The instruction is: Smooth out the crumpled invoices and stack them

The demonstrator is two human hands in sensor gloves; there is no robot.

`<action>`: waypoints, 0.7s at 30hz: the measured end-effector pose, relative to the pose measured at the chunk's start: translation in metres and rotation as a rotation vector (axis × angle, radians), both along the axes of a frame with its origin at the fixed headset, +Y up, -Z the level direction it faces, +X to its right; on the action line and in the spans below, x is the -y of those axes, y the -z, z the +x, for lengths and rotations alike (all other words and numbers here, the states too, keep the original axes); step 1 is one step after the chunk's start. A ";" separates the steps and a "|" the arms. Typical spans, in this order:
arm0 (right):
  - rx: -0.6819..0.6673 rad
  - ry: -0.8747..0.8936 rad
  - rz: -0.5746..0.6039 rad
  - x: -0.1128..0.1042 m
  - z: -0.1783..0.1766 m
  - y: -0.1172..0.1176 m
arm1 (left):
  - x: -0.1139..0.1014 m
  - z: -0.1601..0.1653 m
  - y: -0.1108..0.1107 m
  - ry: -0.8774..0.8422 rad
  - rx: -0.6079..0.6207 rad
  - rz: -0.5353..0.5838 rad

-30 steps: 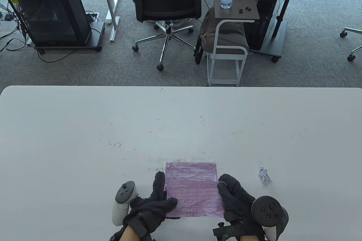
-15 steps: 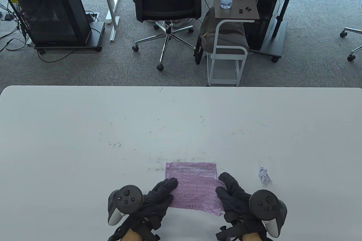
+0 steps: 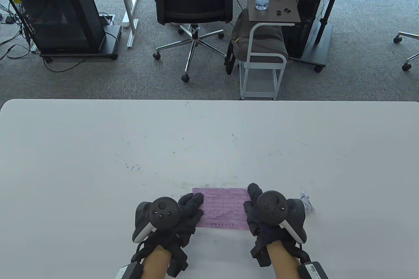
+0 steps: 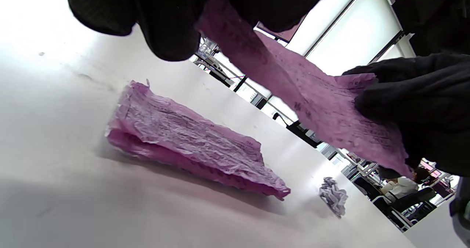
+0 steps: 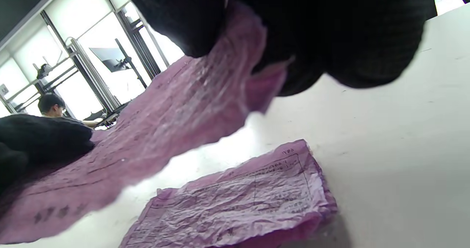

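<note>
Pink invoice (image 4: 315, 105) is stretched in the air betw. both hands, right over the flattened pink stack (image 4: 191, 145) at bottom centre of the table view. Left hand (image 3: 183, 213) pinches its left edge, right hand (image 3: 262, 210) the right edge, fingers closed on paper. Best: keep it taut, match corners, lower flat. Crumpled ball (image 3: 306, 202) waits just right on the surface (image 3: 98, 148).

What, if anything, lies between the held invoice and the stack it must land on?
Nothing visible. The invoice, held by the left hand and right hand, hangs over the stack with only open air between; the crumpled ball sits off to the side.
</note>
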State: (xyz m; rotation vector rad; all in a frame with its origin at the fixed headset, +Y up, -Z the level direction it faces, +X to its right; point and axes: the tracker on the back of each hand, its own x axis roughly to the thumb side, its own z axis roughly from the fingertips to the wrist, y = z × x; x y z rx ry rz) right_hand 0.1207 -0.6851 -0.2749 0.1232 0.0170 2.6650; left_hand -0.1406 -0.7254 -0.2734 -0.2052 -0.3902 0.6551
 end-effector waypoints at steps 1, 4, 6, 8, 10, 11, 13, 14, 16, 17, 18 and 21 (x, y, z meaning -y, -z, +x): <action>-0.002 -0.027 -0.026 0.005 -0.001 0.009 | 0.006 0.000 0.006 0.027 0.004 -0.017; 0.004 -0.054 -0.077 0.020 -0.005 0.028 | 0.018 0.005 0.019 0.094 0.010 -0.046; 0.009 -0.107 -0.100 0.030 -0.008 0.038 | 0.024 0.008 0.028 0.146 0.016 -0.051; 0.005 -0.164 -0.128 0.040 -0.012 0.047 | 0.028 0.011 0.036 0.185 0.038 -0.065; -0.008 -0.200 -0.139 0.047 -0.017 0.053 | 0.031 0.013 0.042 0.227 0.046 -0.058; -0.014 -0.228 -0.145 0.052 -0.020 0.056 | 0.034 0.014 0.045 0.256 0.052 -0.062; -0.026 -0.287 -0.151 0.059 -0.026 0.060 | 0.042 0.016 0.048 0.300 0.066 -0.089; -0.024 -0.315 -0.152 0.064 -0.029 0.061 | 0.046 0.017 0.048 0.313 0.074 -0.102; -0.017 -0.349 -0.169 0.070 -0.033 0.062 | 0.052 0.018 0.047 0.311 0.068 -0.109; -0.014 -0.373 -0.180 0.075 -0.035 0.063 | 0.054 0.018 0.047 0.324 0.065 -0.105; -0.015 -0.386 -0.186 0.077 -0.036 0.063 | 0.055 0.018 0.047 0.339 0.067 -0.095; -0.006 -0.428 -0.184 0.083 -0.040 0.062 | 0.059 0.020 0.047 0.405 0.087 -0.102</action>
